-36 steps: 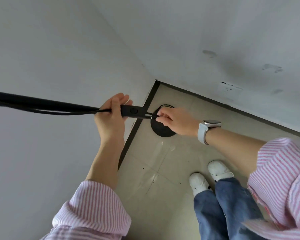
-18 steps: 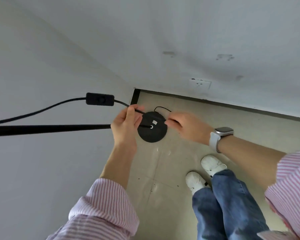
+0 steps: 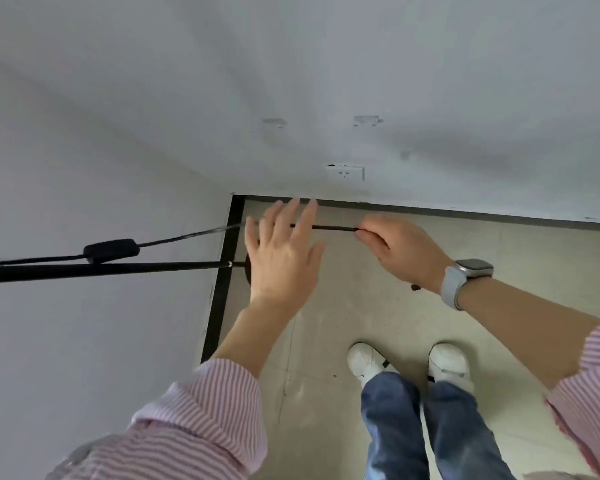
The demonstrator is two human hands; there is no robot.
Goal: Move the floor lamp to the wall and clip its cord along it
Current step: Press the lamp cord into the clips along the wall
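The floor lamp's black pole (image 3: 101,268) runs in from the left edge toward the room corner. Its round base is almost hidden behind my left hand (image 3: 281,258). The black cord (image 3: 329,227) leaves the inline switch (image 3: 111,250), passes behind my left hand and stretches right to my right hand (image 3: 399,251), which pinches it. My left hand is spread, fingers apart, and holds nothing. Two small clear clips (image 3: 274,122) (image 3: 366,120) sit on the far wall above a white socket (image 3: 345,173).
White walls meet in a corner with a black skirting (image 3: 222,292) along the floor edge. The beige tile floor (image 3: 361,313) lies below. My white shoes (image 3: 368,363) and jeans stand at the lower right. A grey watch (image 3: 465,278) sits on my right wrist.
My left hand has let go of the pole and spread open. My right hand has drawn the cord out to the right, taut. The view has tilted up, showing the socket and clips.
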